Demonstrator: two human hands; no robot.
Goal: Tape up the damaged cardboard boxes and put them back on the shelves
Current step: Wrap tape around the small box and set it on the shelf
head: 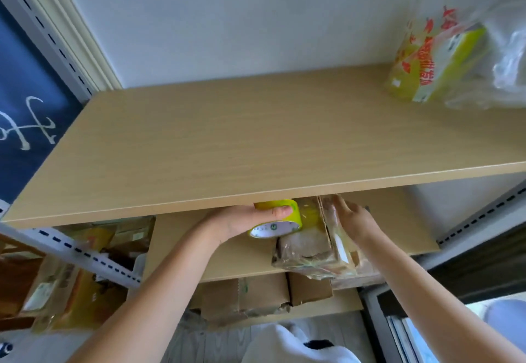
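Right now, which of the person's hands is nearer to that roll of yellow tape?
Left. The left hand grips the roll of yellow tape, fingers curled over its top. The right hand lies apart to the roll's right, fingers straight against the taped cardboard box.

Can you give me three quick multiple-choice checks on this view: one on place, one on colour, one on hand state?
1. Where is the taped box?
A. top shelf
B. middle shelf
C. floor

2. What colour is the tape roll?
A. yellow-green
B. red
C. black

3. What is the left hand doing?
A. hanging idle
B. gripping the tape roll
C. pressing the wall

Key: 1 B, it lies on the board under the top shelf. 2 A, its rim shows that colour. 3 B, fingers curl round the roll.
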